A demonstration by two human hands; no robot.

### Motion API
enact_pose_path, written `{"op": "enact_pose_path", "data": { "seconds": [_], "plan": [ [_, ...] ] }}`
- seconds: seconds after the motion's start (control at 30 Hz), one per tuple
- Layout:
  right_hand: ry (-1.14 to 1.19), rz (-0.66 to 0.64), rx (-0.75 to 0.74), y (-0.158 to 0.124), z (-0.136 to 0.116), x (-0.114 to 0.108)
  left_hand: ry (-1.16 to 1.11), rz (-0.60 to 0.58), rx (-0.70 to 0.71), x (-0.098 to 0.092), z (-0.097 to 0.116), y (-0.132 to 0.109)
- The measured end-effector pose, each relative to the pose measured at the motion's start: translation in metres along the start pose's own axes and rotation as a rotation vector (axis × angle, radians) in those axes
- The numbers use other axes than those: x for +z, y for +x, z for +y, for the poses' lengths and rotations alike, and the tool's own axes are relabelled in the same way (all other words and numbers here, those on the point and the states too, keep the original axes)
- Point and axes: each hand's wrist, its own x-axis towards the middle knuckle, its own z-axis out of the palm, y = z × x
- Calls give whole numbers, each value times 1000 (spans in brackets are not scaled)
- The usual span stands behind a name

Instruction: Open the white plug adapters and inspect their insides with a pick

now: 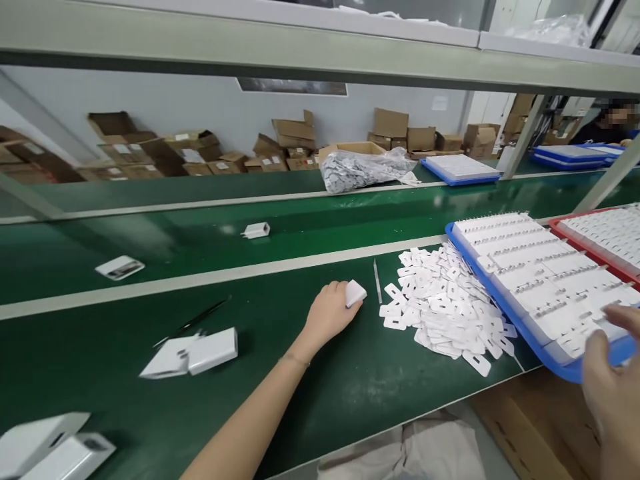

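My left hand (327, 313) rests low over the green bench with its fingers wrapped round a small white plastic housing (355, 294). A thin pen-like tool (377, 281) lies just right of that hand. Beyond it spreads a loose heap of flat white plates (445, 303) with slots in them. At the right edge my right hand (613, 373) hovers by the near corner of a blue tray (565, 370), thumb and finger apart, nothing seen between them. White foam blocks (540, 267) with rows of small metal pieces fill this tray.
Several white housings (213, 350) lie at left beside a dark pen-like tool (193, 321). Others sit on the green belt (310, 230). A red tray (560, 230) adjoins the blue one. A bag of parts (360, 172) lies behind. A shelf beam (300, 43) crosses above; a person (600, 127) sits far right.
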Motion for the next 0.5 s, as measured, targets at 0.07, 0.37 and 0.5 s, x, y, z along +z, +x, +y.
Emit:
{"op": "enact_pose_path", "data": {
  "seconds": [0.07,0.37,0.5],
  "plan": [
    [147,-94,-210,5,-37,23,-65,16,-10,-4,3,-10],
    [64,-809,-294,21,-82,118,-571,449,250,-33,30,-116],
    [47,-871,-255,26,-76,126,-698,517,342,-36,32,-129]
  ]
}}
